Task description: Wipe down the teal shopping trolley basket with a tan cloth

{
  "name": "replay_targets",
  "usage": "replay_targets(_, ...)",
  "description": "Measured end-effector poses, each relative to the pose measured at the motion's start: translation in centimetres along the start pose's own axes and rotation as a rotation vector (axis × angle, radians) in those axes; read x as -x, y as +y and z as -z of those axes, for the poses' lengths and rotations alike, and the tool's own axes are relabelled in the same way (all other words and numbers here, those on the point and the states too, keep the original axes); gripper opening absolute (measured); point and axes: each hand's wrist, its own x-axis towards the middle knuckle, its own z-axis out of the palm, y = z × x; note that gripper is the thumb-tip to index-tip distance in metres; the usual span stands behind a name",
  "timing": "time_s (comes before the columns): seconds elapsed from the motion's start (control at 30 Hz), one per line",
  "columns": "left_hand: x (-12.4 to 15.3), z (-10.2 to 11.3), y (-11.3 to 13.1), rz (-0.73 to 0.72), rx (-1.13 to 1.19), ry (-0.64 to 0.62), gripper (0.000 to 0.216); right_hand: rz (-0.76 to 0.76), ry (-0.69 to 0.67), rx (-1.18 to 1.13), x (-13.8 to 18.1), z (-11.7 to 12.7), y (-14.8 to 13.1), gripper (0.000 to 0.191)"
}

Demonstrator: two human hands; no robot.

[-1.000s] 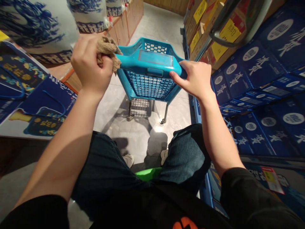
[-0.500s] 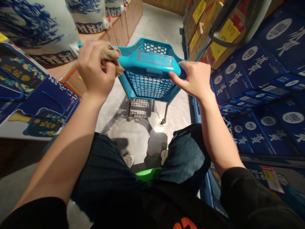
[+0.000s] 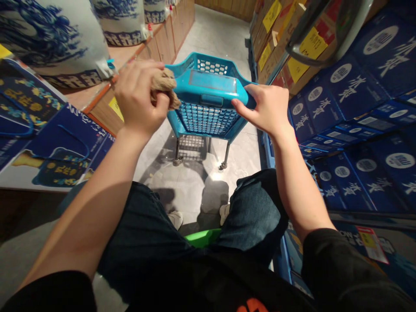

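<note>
A turquoise plastic shopping cart [image 3: 208, 117] stands on the tiled aisle floor right in front of me. My left hand [image 3: 139, 97] is closed around a crumpled tan cloth [image 3: 165, 86] and presses it against the left end of the cart's handle bar [image 3: 211, 93]. My right hand [image 3: 268, 108] grips the bar's right end, thumb underneath. My knees in dark jeans show below the cart, and I sit on something green [image 3: 201, 236].
Large blue-and-white ceramic jars [image 3: 55, 39] sit on a wooden ledge at left, with blue gift boxes [image 3: 55, 143] below them. Stacked blue cartons [image 3: 357, 125] and brown boxes with yellow labels [image 3: 276, 39] line the right. The grey tiled aisle [image 3: 221, 34] runs ahead.
My left hand has slid the cloth rightward along the handle bar, from its left tip towards the middle. The right hand and the cart stay where they were.
</note>
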Motion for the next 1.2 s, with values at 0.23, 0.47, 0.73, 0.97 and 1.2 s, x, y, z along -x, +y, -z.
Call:
replay_targets(0.23, -0.4, 0.2, -1.3, 0.037, -0.095, -0.033, 0.044, -0.022, -0.053, -0.015, -0.1, 0.3, -0.2, 0.077)
replay_targets(0.47, 0.3, -0.5, 0.3, -0.025, -0.032, 0.017, 0.035, -0.002, -0.015, 0.020, 0.0, 0.0, 0.1, 0.073)
replay_targets(0.73, -0.5, 0.6, -0.8, 0.198, -0.077, 0.042, 0.043, 0.052, 0.033, 0.040, -0.1, -0.5, 0.5, 0.071)
replay_targets(0.97, 0.3, -0.4, 1.7, -0.071, 0.123, -0.097, 0.056, 0.049, 0.031, 0.066, -0.1, -0.5, 0.6, 0.069)
replay_targets(1.2, -0.4, -0.6, -2.8, 0.118, -0.048, 0.053, 0.041, 0.067, 0.046, 0.077, -0.1, -0.7, 0.5, 0.070)
